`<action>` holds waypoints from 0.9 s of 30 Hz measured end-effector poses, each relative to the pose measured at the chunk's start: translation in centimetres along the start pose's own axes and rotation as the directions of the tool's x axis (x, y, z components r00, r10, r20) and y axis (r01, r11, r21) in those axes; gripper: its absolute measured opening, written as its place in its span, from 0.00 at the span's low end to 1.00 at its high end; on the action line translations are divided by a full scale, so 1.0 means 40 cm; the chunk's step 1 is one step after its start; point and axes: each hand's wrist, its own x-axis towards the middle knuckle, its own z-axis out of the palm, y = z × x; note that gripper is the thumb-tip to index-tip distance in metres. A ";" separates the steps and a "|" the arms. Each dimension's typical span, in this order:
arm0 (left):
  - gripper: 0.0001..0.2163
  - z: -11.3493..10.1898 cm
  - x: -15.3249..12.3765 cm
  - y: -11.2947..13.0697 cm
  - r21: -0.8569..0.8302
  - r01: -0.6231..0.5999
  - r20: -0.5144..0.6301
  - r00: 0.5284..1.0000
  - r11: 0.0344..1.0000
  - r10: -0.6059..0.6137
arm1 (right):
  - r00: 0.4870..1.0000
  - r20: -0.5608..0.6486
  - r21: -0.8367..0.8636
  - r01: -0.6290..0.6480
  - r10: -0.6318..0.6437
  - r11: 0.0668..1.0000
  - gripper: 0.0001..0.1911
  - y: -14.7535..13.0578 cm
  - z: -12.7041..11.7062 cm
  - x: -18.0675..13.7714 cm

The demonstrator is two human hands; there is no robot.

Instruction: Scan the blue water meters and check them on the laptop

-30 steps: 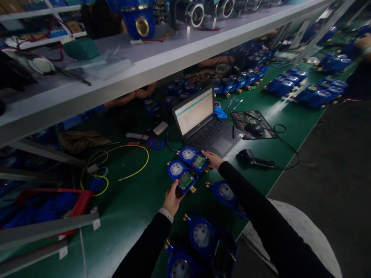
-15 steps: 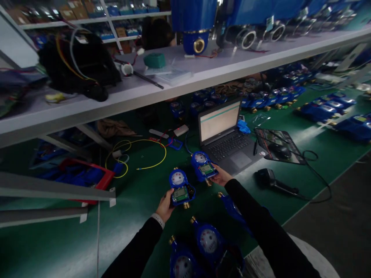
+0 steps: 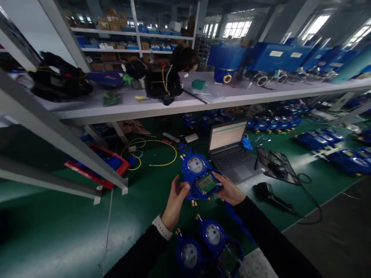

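Note:
My right hand (image 3: 230, 189) grips a blue water meter (image 3: 206, 182) by its right edge; its round white dial and lit digital display face up. Brass fittings and blue casing show beneath and beside it, seemingly of a second meter, mostly covered. Beside the left edge is my left hand (image 3: 175, 202), thumb and index finger apart, nothing visible between them; whether the thumb touches the casing I cannot tell. Nearer to me lie two more water meters, one with a dial and display (image 3: 216, 239) and one (image 3: 189, 255) to its left. Another is partly hidden under my right forearm.
An open laptop (image 3: 228, 144) stands behind my right hand, with a mouse (image 3: 276, 170) and a barcode scanner (image 3: 272, 193) to the right. A yellow cable (image 3: 162, 165) and a red crate (image 3: 95, 179) lie left. A shelf (image 3: 162, 110) overhangs the green table (image 3: 145, 200).
The two meters, held apart before, now overlap. My left hand has let go of the left one and its fingers have opened. The view has swung left and up.

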 end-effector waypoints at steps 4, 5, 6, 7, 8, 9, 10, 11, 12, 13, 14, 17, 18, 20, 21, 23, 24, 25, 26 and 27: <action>0.36 -0.078 -0.074 0.083 -0.115 0.002 0.001 1.000 0.993 -0.001 | 0.997 0.071 -0.118 0.001 0.008 0.993 0.20 0.045 0.174 -0.054; 0.35 -0.115 -0.091 0.106 -0.143 0.000 -0.025 1.000 0.990 -0.004 | 0.994 0.108 -0.145 -0.005 0.021 0.989 0.20 0.057 0.223 -0.066; 0.32 -0.158 -0.108 0.132 -0.172 0.006 -0.051 0.999 0.985 -0.015 | 0.986 0.162 -0.174 -0.017 0.046 0.985 0.19 0.068 0.273 -0.077; 0.28 -0.205 -0.126 0.159 -0.200 0.023 -0.073 0.997 0.980 -0.038 | 0.970 0.227 -0.209 -0.044 0.092 0.977 0.19 0.078 0.324 -0.087; 0.23 -0.256 -0.145 0.186 -0.229 0.051 -0.086 0.994 0.972 -0.072 | 0.944 0.293 -0.250 -0.080 0.154 0.965 0.19 0.088 0.376 -0.096; 0.20 -0.309 -0.165 0.213 -0.259 0.087 -0.093 0.989 0.962 -0.115 | 0.909 0.351 -0.298 -0.120 0.226 0.947 0.20 0.097 0.429 -0.104; 0.19 -0.364 -0.187 0.239 -0.290 0.125 -0.097 0.983 0.949 -0.159 | 0.870 0.392 -0.350 -0.159 0.298 0.923 0.22 0.107 0.483 -0.110; 0.20 -0.420 -0.209 0.262 -0.322 0.152 -0.104 0.975 0.935 -0.195 | 0.832 0.420 -0.399 -0.191 0.364 0.897 0.24 0.119 0.539 -0.115; 0.21 -0.475 -0.233 0.282 -0.353 0.165 -0.118 0.969 0.921 -0.218 | 0.796 0.436 -0.443 -0.215 0.419 0.870 0.26 0.134 0.596 -0.119; 0.22 -0.530 -0.257 0.298 -0.384 0.158 -0.141 0.964 0.910 -0.227 | 0.765 0.446 -0.484 -0.231 0.465 0.844 0.26 0.151 0.653 -0.123; 0.22 -0.584 -0.281 0.310 -0.412 0.134 -0.171 0.960 0.901 -0.222 | 0.736 0.453 -0.520 -0.241 0.504 0.819 0.26 0.172 0.710 -0.127; 0.21 -0.735 -0.347 0.334 -0.471 0.017 -0.276 0.947 0.882 -0.166 | 0.664 0.472 -0.596 -0.245 0.580 0.765 0.25 0.248 0.874 -0.139; 0.21 -0.780 -0.366 0.340 -0.480 -0.019 -0.307 0.940 0.877 -0.148 | 0.647 0.478 -0.610 -0.243 0.594 0.755 0.24 0.275 0.924 -0.142; 0.21 -0.862 -0.398 0.353 -0.486 -0.073 -0.356 0.927 0.871 -0.121 | 0.616 0.493 -0.626 -0.239 0.615 0.742 0.24 0.328 1.011 -0.144; 0.21 -0.898 -0.412 0.361 -0.484 -0.091 -0.374 0.921 0.870 -0.112 | 0.601 0.499 -0.635 -0.237 0.625 0.735 0.24 0.354 1.047 -0.143; 0.21 -0.960 -0.433 0.375 -0.470 -0.116 -0.400 0.911 0.875 -0.095 | 0.579 0.497 -0.657 -0.235 0.646 0.716 0.27 0.410 1.102 -0.137; 0.21 -0.987 -0.440 0.381 -0.459 -0.125 -0.409 0.909 0.880 -0.084 | 0.570 0.491 -0.670 -0.237 0.659 0.704 0.29 0.442 1.121 -0.133; 0.21 -1.011 -0.445 0.384 -0.443 -0.132 -0.416 0.907 0.887 -0.073 | 0.562 0.479 -0.681 -0.246 0.674 0.690 0.31 0.478 1.135 -0.128; 0.20 -1.035 -0.447 0.387 -0.424 -0.139 -0.423 0.904 0.895 -0.060 | 0.566 0.457 -0.681 -0.275 0.686 0.679 0.32 0.518 1.144 -0.124; 0.18 -1.058 -0.446 0.387 -0.399 -0.147 -0.433 0.900 0.905 -0.044 | 0.572 0.432 -0.672 -0.312 0.697 0.672 0.31 0.562 1.150 -0.120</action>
